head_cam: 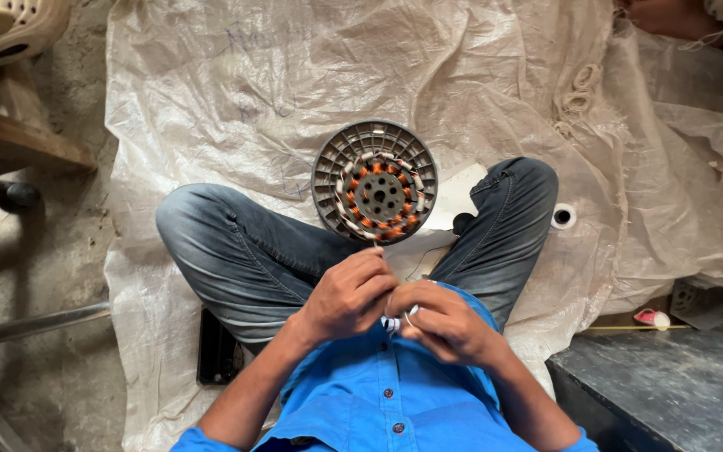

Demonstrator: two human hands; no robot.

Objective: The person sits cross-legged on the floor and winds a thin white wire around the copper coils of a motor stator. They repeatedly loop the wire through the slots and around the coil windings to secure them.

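I sit cross-legged in grey jeans and a blue shirt on a white woven plastic sheet [236, 92]. A round grey motor stator [375, 182] with orange copper windings and white insulating strips stands tilted between my knees. My left hand [346, 295] and my right hand [443, 322] are together just below it, close to my chest. Both pinch a small white strip or thread between the fingertips; the item itself is mostly hidden by my fingers.
A white tape roll [562, 217] lies on the sheet by my right knee. A dark flat object [215, 350] sits under my left thigh. A dark slab [671, 389] is at lower right, wooden furniture [10, 138] at left, another person's hand [667, 17] at top right.
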